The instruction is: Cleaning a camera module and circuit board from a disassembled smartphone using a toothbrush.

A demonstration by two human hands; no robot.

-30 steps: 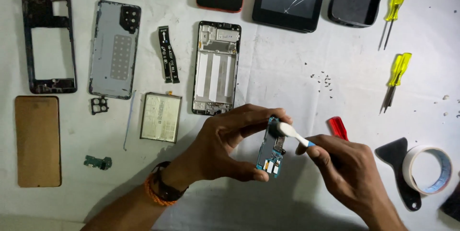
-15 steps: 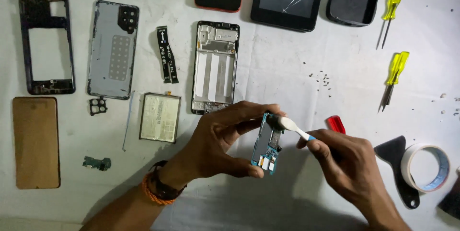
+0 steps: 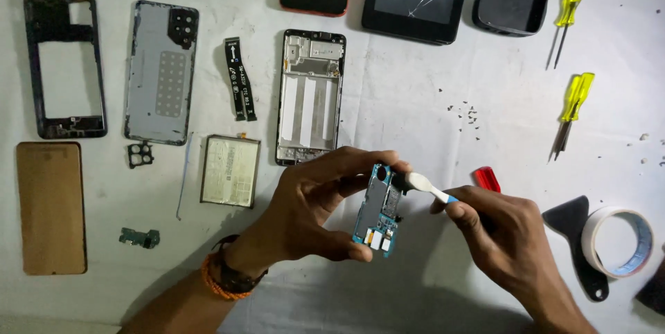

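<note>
My left hand [image 3: 312,213] comes in from lower left, palm tilted up, thumb and fingers clamped on the edges of the blue circuit board [image 3: 379,211], holding it upright above the counter [image 3: 415,112]. My right hand [image 3: 502,237] pinches a white brush [image 3: 422,185], its tip touching the board's top edge.

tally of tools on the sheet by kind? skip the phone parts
Yellow-handled screwdrivers: 2
Red-handled tool: 1
Black pry pick: 1
Tape roll: 1
White-tipped brush in right hand, touching the circuit board that the left hand holds: 1
Total: 6
</note>
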